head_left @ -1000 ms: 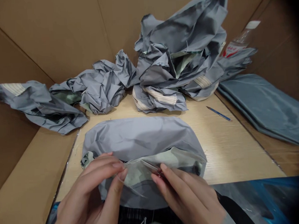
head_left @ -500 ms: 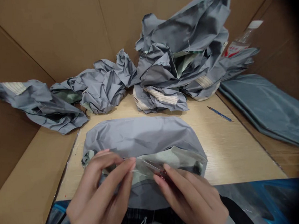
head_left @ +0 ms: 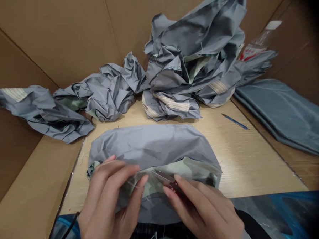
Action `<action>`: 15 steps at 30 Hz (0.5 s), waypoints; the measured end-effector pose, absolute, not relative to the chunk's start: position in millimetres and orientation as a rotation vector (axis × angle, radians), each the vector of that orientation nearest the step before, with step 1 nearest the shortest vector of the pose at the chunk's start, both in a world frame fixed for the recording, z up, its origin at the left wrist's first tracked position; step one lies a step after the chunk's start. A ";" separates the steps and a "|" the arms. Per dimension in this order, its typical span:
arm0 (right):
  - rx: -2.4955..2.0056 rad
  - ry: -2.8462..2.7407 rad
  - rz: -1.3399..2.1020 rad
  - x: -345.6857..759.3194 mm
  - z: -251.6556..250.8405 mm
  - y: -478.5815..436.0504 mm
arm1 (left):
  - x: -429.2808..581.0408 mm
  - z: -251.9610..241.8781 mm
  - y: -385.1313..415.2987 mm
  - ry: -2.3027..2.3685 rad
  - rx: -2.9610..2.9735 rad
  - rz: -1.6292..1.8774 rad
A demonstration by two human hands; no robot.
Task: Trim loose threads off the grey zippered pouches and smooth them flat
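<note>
Grey woven cloth panel [head_left: 147,145], domed along its far edge and turned back at the near edge to show a mottled pale-green lining [head_left: 194,171], lies on the near middle of a light wood-grain tabletop [head_left: 244,158], under both hands. Left hand [head_left: 107,204] pinches the lining's edge in a narrow hold, thumb against fingers. Right hand [head_left: 204,217] grips small steel thread snips [head_left: 164,177], their red part half hidden by the fingers; the blades point left, just beside the left fingertips. Whether they are open or closed is hard to tell.

Close work like this seems to go best with the lining held taut and the blade tips kept clear of the grey face.

Against the earlier frame, the left hand has shifted slightly nearer and a thin black cord [head_left: 66,235] has come into view at the near left, while the snips stay almost where they were.

Farther out, crumpled grey pieces [head_left: 110,93] line the far edge, a taller crumpled heap [head_left: 187,36] rises far right of centre, and a plastic bottle [head_left: 259,43] stands behind it. A blue pen [head_left: 234,121] lies to the right, near a flat stack of grey-blue panels [head_left: 282,116]. Brown cardboard walls [head_left: 51,43] surround everything.
</note>
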State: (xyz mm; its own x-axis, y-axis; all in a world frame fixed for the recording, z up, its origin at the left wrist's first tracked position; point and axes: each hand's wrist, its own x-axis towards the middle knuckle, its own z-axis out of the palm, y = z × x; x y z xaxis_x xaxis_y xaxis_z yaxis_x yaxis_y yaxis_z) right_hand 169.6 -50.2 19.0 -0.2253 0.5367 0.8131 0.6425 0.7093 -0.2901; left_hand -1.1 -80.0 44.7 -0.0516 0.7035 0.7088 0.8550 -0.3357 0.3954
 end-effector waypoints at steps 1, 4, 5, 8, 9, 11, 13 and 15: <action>-0.918 -1.893 -0.127 169.1 19.3 -50.2 | -0.8 45.4 -79.9 -1.703 -2.029 -1.341; -0.925 -1.890 -0.115 168.3 20.9 -50.4 | 0.5 47.6 -79.2 -1.697 -2.040 -1.328; -0.928 -1.892 -0.109 168.4 21.4 -50.6 | 1.1 48.3 -79.1 -1.692 -2.045 -1.334; -0.940 -1.902 -0.111 169.2 21.6 -51.3 | 3.3 50.4 -79.6 -1.709 -2.031 -1.365; -0.941 -1.906 -0.111 169.3 21.4 -51.5 | 3.9 51.1 -79.9 -1.711 -2.027 -1.370; -0.947 -1.906 -0.112 169.4 20.7 -51.9 | 4.4 52.1 -80.4 -1.683 -2.022 -1.381; -0.940 -1.904 -0.108 169.0 19.9 -51.8 | 3.6 52.4 -80.3 -1.651 -2.031 -1.381; -0.923 -1.901 -0.104 168.6 19.4 -51.1 | 1.9 51.9 -79.9 -1.629 -2.062 -1.358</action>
State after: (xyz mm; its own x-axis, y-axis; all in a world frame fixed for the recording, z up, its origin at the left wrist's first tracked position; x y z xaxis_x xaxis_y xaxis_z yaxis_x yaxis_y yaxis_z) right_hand 168.6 -51.1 19.4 -0.2293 0.5535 0.8006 0.6372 0.7072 -0.3064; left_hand 1.9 -79.9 51.9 -0.0193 0.6777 0.7351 0.8451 -0.3819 0.3742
